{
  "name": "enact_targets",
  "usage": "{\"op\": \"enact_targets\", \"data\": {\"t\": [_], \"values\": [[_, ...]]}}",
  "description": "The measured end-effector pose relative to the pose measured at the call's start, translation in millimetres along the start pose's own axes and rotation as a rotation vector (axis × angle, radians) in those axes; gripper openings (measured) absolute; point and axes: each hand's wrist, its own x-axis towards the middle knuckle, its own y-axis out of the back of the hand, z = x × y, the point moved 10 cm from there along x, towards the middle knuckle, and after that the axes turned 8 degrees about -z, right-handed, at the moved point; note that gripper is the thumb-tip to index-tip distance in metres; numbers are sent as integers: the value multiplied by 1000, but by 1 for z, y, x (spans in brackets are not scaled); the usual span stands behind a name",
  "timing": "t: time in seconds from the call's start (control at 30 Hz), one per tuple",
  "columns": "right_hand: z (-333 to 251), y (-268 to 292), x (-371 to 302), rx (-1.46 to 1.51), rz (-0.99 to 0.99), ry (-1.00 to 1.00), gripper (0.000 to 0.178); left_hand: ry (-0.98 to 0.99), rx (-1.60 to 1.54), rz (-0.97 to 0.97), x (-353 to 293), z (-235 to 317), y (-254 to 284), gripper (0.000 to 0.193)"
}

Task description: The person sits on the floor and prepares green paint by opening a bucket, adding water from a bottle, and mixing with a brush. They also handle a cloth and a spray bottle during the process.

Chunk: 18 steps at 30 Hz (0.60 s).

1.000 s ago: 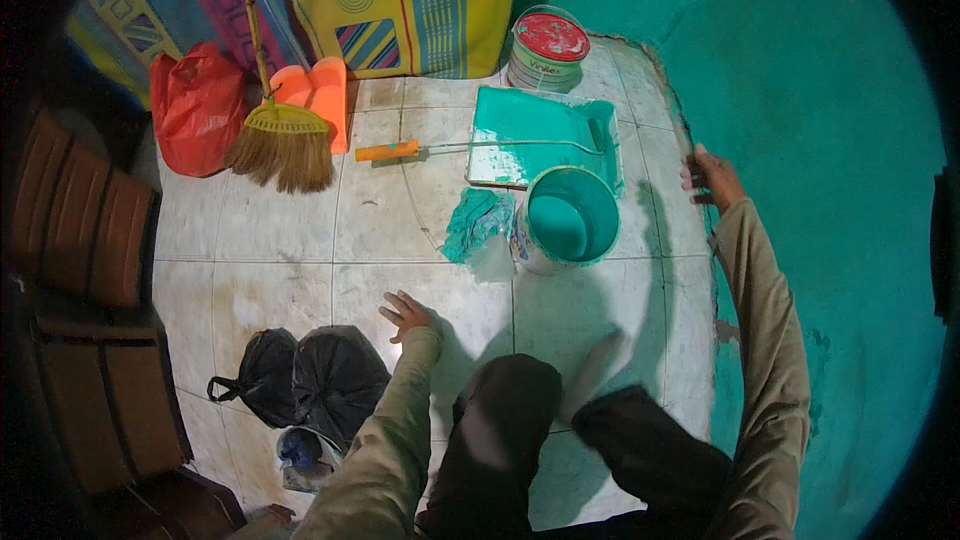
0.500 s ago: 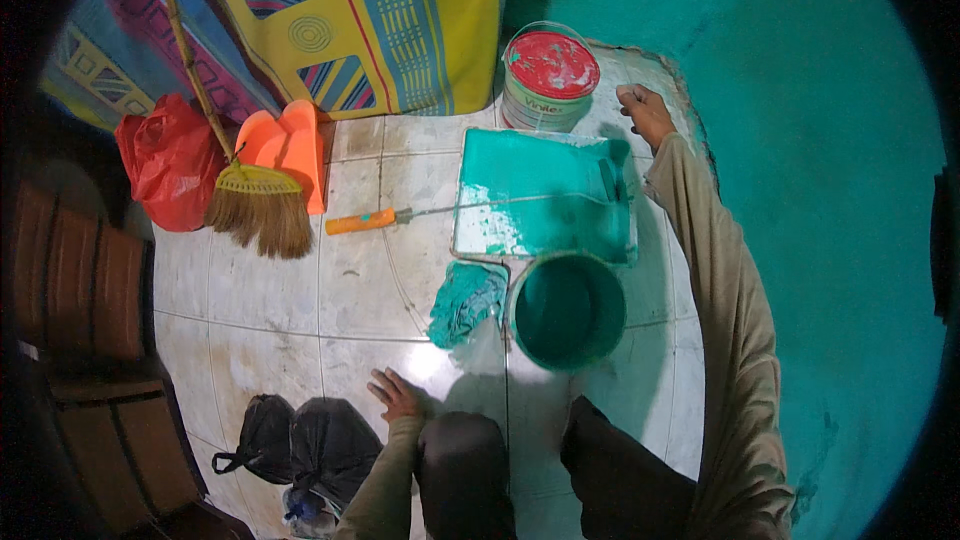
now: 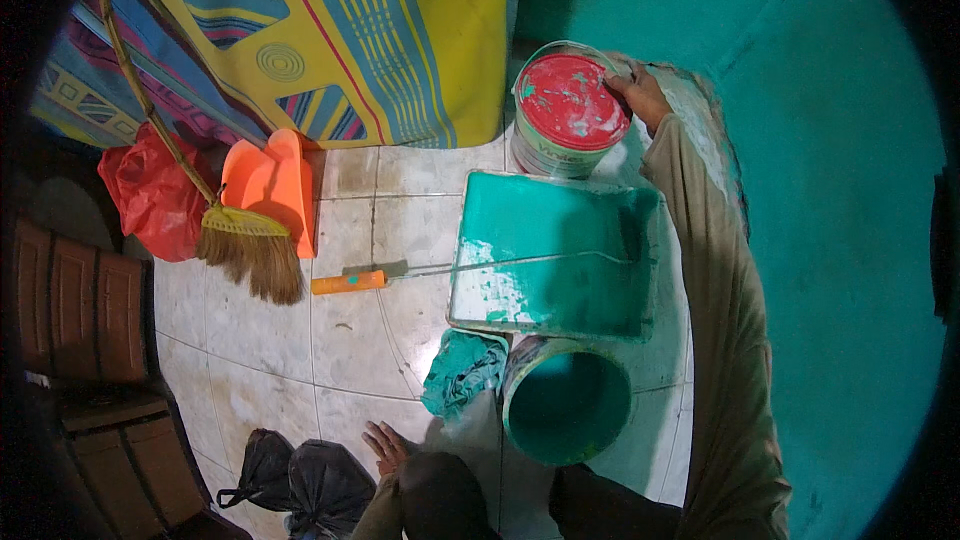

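Note:
My right hand reaches forward along the wall and grips the right edge of a lidded paint bucket. That bucket has a red lid spotted with white and turquoise. My left hand is beside my left knee with its fingers spread, holding nothing. Between me and the bucket lies a paint tray coated in turquoise paint. A paint roller rests across it, its orange handle out past the left side. Nearer me stand an open paint pail and a crumpled turquoise-stained cloth.
To the left are a broom, an orange dustpan, a red plastic bag and tied black bags. A patterned mattress stands upright at the back. Brown wooden furniture is far left; a turquoise wall rises at right.
My right hand has moved from beside the red-lidded bucket onto its edge and taken hold. The view has shifted, so the tray and pail appear lower. My left hand stays near my knee.

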Motion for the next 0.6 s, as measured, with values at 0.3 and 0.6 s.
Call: {"op": "enact_targets", "data": {"t": [0.3, 0.6], "values": [[-90, -12, -15, -83, -17, 303, 46, 3, 37, 1, -6, -12, -3, 76], [-92, 14, -51, 159, 63, 388, 26, -13, -35, -72, -1, -7, -19, 72]]}}
